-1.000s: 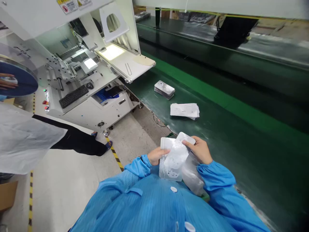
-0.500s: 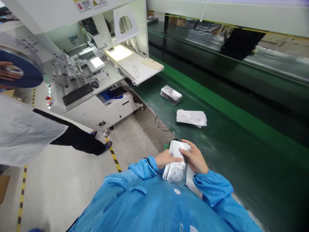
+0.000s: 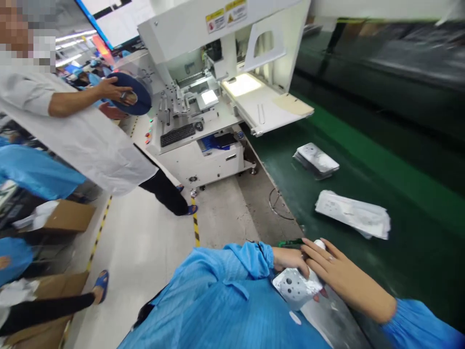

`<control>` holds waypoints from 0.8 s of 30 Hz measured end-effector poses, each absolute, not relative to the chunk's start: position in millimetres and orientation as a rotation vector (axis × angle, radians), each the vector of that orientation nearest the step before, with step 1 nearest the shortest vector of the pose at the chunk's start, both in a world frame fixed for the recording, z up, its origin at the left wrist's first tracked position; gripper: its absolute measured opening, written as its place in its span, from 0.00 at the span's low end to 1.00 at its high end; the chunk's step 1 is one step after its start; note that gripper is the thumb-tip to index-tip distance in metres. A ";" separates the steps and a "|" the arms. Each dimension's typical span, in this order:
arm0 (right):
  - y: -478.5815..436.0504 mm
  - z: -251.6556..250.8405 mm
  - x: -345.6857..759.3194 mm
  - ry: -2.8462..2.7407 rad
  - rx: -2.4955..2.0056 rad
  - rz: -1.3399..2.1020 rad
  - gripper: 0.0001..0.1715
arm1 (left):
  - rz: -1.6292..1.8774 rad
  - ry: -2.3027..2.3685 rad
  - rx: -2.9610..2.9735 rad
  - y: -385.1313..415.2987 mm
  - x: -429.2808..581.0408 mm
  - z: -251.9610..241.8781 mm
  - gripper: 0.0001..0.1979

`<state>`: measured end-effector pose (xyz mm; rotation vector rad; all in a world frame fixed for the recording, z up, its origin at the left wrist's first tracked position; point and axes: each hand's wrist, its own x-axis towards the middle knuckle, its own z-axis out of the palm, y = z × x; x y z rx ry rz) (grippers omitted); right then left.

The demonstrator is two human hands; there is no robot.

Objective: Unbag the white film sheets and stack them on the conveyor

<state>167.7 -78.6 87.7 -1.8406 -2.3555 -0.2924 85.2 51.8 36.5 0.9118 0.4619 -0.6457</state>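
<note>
The view is swinging left since earlier; both hands, left hand [image 3: 288,258] and right hand [image 3: 339,276], are still clasping the bagged white plates [image 3: 296,287] beside the green conveyor belt [image 3: 410,194].

Dark green conveyor belt [image 3: 363,184] carries two things: stack of bagged white plates [image 3: 316,160] toward far end, loose bagged bundle [image 3: 354,214] nearer, well apart.

- One head-worn view only — looking forward and steeply down past a blue-sleeved chest.
- Close on the left hand [image 3: 288,258] and right hand [image 3: 339,274] at the bottom edge.
- Tilted — white machine [image 3: 225,92] far off, green conveyor belt [image 3: 381,169] running rightward.
</note>
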 end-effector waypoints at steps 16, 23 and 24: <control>74.2 68.5 401.1 -0.508 -2.935 0.174 0.24 | -0.220 0.056 2.696 276.7 354.4 70.4 0.41; 99.1 30.6 442.0 -0.425 -2.968 0.480 0.29 | -0.497 -0.348 3.002 266.4 444.6 30.0 0.38; 98.2 27.3 444.2 -0.419 -2.956 0.510 0.30 | -0.525 -0.447 2.993 264.2 451.9 27.0 0.32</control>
